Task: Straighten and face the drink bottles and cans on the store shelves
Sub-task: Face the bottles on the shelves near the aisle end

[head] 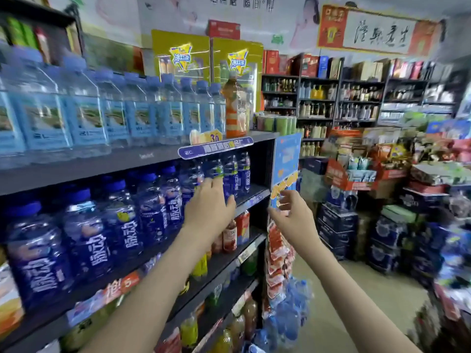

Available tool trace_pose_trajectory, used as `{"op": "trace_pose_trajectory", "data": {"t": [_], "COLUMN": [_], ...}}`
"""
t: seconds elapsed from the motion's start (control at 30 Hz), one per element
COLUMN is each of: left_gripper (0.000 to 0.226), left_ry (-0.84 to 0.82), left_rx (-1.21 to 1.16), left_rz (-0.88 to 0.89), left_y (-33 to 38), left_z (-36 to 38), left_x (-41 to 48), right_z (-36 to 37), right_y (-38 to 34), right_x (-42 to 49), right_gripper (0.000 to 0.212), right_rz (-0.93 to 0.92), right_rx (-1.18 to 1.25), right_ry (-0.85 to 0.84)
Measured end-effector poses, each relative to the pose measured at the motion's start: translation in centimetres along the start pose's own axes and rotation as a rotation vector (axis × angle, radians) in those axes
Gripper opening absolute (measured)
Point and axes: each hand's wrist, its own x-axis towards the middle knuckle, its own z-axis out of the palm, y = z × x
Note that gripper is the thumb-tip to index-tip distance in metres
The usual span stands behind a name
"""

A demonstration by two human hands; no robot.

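- As you reach into the shelving at your ten o'clock, your left hand (210, 208) is up against the dark blue bottles (153, 207) on the second shelf (257, 189), near the far end of the row.
- Its fingers (212, 183) lie on a blurred bottle (213, 169) in that row, and the thumb juts toward three o'clock in front of the next one. The back of the hand hides the palm, so it cannot be told whether you grip the bottle or only touch it.
- Your right hand (293, 215) hangs in the air at one o'clock, off the shelf end. Its fingers are loosely curled and apart, the thumb points to nine o'clock, and it holds nothing that shows.
- That hand sits just before the lower edge of a blue and orange sign (286, 159) fixed to the shelf end.
- Toward eight o'clock, the dark blue bottles stand upright with their white lettering turned to the aisle.
- On the top shelf (102, 165) at eleven o'clock, pale blue water bottles (84, 108) stand shoulder to shoulder with labels outward. An orange-banded tea bottle (235, 110) stands upright at the row's three o'clock end, with green cans (277, 123) beyond it.
- Under your left hand, red-labelled bottles (230, 235) stand on the third shelf.
- At six o'clock from your right hand, red snack packets (276, 245) hang down the shelf end.
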Motion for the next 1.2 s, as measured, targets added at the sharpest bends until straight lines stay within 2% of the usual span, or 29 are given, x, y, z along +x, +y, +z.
{"op": "trace_pose_trajectory", "data": {"t": [0.17,0.4,0.5,0.63,0.73,0.83,0.93,1.0,1.13,1.2], "left_gripper": [0.050,0.048,0.053,0.055,0.053,0.050,0.048,0.048,0.045,0.045], "left_ry": [0.174,0.472,0.570,0.568,0.532,0.564,0.589,0.579,0.613,0.625], "left_rx": [0.079,0.280,0.314,0.367,0.413,0.434,0.408,0.345,0.023,-0.175], "left_rz": [-0.010,0.031,-0.016,-0.112,-0.123,-0.108,-0.144,-0.173,-0.257,-0.286], "left_y": [1.4,1.5,0.9,-0.1,-0.6,-0.6,0.5,1.4,4.3,6.7], "left_z": [3.5,8.4,9.5,10.9,12.0,12.3,12.6,12.9,13.2,13.4], "left_x": [7.8,19.0,22.9,25.6,25.7,24.9,23.7,22.8,21.6,21.5], "right_z": [1.8,6.6,8.3,11.1,13.0,13.7,13.3,13.4,10.2,8.2], "right_y": [3.7,4.8,3.4,1.6,1.1,0.9,1.2,2.2,4.0,5.7], "right_x": [11.0,25.9,30.9,36.0,37.9,39.1,39.6,40.3,38.5,36.9], "right_gripper": [0.062,0.081,0.077,0.080,0.099,0.107,0.106,0.097,0.068,0.063], "right_rz": [-0.011,-0.134,-0.214,-0.225,-0.190,-0.192,-0.187,-0.213,-0.251,-0.309], "right_rx": [0.103,0.256,0.281,0.361,0.346,0.347,0.354,0.438,0.611,0.699], "right_ry": [-0.057,-0.080,-0.121,-0.070,-0.091,-0.099,-0.113,-0.094,-0.108,-0.142]}}
